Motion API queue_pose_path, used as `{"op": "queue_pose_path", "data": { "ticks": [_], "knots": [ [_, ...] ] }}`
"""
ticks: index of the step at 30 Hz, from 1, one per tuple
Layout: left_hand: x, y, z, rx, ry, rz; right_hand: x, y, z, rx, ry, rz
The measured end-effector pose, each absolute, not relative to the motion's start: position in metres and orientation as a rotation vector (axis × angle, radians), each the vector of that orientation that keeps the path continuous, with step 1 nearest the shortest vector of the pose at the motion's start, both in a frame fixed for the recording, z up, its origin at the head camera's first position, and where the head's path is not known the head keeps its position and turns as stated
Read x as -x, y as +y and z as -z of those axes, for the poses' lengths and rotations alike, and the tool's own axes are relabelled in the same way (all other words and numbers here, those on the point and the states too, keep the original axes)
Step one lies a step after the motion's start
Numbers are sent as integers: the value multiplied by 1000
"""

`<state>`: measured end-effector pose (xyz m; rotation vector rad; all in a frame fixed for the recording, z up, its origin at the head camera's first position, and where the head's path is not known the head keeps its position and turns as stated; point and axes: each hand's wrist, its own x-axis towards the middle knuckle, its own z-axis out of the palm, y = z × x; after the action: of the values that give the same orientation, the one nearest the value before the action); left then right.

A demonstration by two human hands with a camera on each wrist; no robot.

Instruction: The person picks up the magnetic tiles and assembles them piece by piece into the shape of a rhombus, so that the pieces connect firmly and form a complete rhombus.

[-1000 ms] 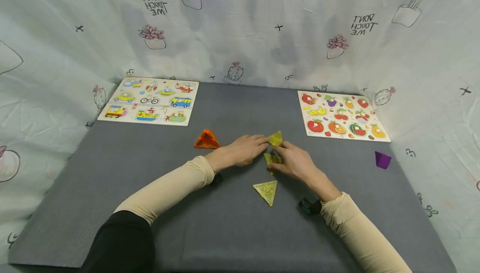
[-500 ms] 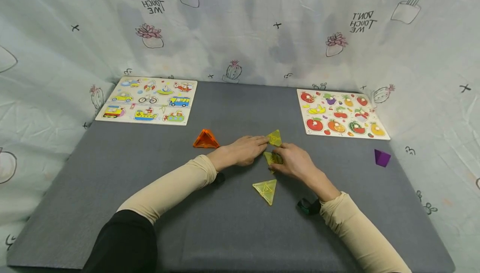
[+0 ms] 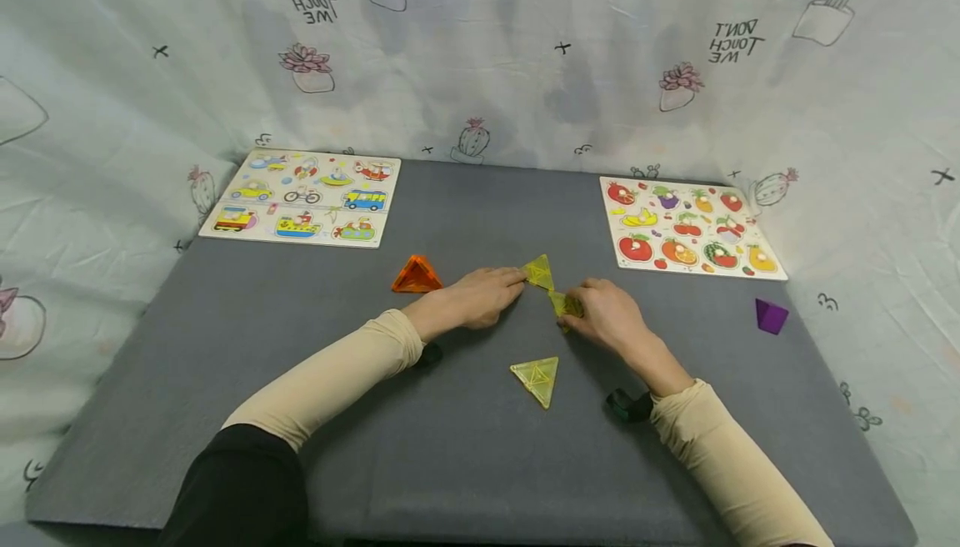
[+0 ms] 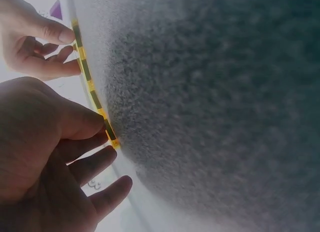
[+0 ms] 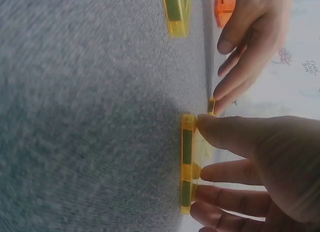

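Two yellow triangular magnetic tiles lie almost flat on the grey table, corner to corner in the head view. My left hand (image 3: 480, 295) pinches the left corner of the far tile (image 3: 540, 272), thumb and fingertips at its edge. My right hand (image 3: 609, 313) holds the nearer tile (image 3: 559, 303), partly covering it. In the right wrist view, the right thumb is at one end of that tile's edge (image 5: 187, 147) and the fingers are at the other end. A third yellow tile (image 3: 538, 380) lies apart, closer to the person.
An orange triangular piece (image 3: 417, 275) sits left of the left hand. A purple block (image 3: 770, 316) stands near the right edge of the grey table (image 3: 450, 464). At the back lie a vehicle puzzle board (image 3: 262, 238) and a fruit puzzle board (image 3: 628, 207).
The right hand has moved its tile slightly right and away from the person, its corner now meeting the far tile's. The far tile has turned and shifted slightly left with the left hand.
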<state>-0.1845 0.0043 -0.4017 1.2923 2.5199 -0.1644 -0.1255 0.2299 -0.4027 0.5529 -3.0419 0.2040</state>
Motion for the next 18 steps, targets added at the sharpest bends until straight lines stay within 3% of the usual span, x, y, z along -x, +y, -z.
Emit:
{"op": "queue_pose_path", "data": {
  "ticks": [10,18],
  "knots": [
    [180,-10,403,-1309,2536,89,127,232,401,-325,-3140,-207],
    [177,-17,404,-1347,2550,26,130,234,404,-317,-3073,-292]
  ]
}}
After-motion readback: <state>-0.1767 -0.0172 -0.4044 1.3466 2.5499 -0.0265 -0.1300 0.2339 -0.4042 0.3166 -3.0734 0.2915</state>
